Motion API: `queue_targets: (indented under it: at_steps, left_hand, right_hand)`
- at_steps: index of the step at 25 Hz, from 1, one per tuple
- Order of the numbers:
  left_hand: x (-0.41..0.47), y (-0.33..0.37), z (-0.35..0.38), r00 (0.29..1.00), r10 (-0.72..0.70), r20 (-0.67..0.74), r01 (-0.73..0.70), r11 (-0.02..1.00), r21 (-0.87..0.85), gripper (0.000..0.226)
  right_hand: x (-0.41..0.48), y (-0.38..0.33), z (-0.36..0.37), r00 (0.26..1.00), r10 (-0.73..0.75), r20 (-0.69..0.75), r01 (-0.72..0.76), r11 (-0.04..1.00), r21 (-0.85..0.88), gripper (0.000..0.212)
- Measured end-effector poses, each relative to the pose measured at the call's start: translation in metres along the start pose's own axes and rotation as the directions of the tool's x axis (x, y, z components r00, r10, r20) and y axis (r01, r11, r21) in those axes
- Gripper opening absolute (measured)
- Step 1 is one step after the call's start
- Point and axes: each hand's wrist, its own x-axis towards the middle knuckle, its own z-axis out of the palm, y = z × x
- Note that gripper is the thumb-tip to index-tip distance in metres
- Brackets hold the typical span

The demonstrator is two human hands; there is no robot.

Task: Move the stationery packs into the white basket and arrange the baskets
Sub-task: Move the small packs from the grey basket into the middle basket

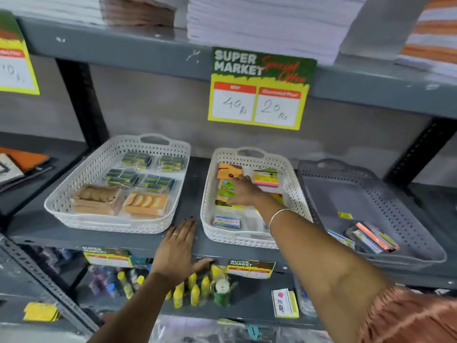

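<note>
A narrow white basket [291,179] stands mid-shelf with several stationery packs in it. My right hand [243,191] reaches into it and rests on an orange-and-green pack [226,188]; whether the fingers grip it I cannot tell. A pink sticky-note pack [265,178] lies at the back and a small blue-and-white pack [227,221] at the front. To the right, a grey basket [346,194] holds a few packs [373,237] in its near corner. My left hand [176,251] lies flat and spread on the shelf's front edge, holding nothing.
A wider white basket [74,191] on the left holds blue-yellow packs and tan boxes. A yellow price sign [258,95] hangs from the shelf above. Yellow bottles [195,290] and a tape roll stand on the lower shelf. Paper stacks fill the top shelf.
</note>
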Motion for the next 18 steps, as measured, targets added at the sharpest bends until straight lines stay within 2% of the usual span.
queue_targets:
  at_steps: [7,12,13,15,17,18]
  left_hand:
    - [-0.001,0.002,-0.004,1.000,-0.009,-0.027,0.010,1.000,0.012,0.101]
    - [-0.001,0.002,-0.002,0.999,-0.011,-0.051,0.013,0.999,0.036,0.104]
    - [-0.002,0.002,-0.002,0.998,-0.012,-0.054,0.014,0.999,0.037,0.104]
    - [-0.003,0.004,-0.001,0.998,-0.015,-0.062,0.018,0.999,0.044,0.105]
    - [-0.004,0.003,-0.001,0.997,-0.025,-0.076,0.029,0.998,0.055,0.107]
    - [-0.005,0.003,-0.001,0.996,-0.026,-0.084,0.031,0.998,0.055,0.108]
  right_hand:
    - [0.010,-0.005,0.019,0.999,0.009,0.040,-0.009,1.000,0.015,0.072]
    - [0.004,-0.004,0.015,0.998,0.030,0.058,-0.035,0.996,0.078,0.082]
    - [0.000,0.000,0.010,0.999,0.046,0.003,-0.046,0.991,0.124,0.078]
    - [-0.012,0.018,-0.004,0.964,0.122,-0.234,-0.081,0.980,0.180,0.060]
    - [-0.028,0.044,-0.022,0.866,0.282,-0.413,-0.199,0.952,0.233,0.046]
    - [-0.039,0.063,-0.029,0.817,0.364,-0.447,-0.277,0.928,0.250,0.043]
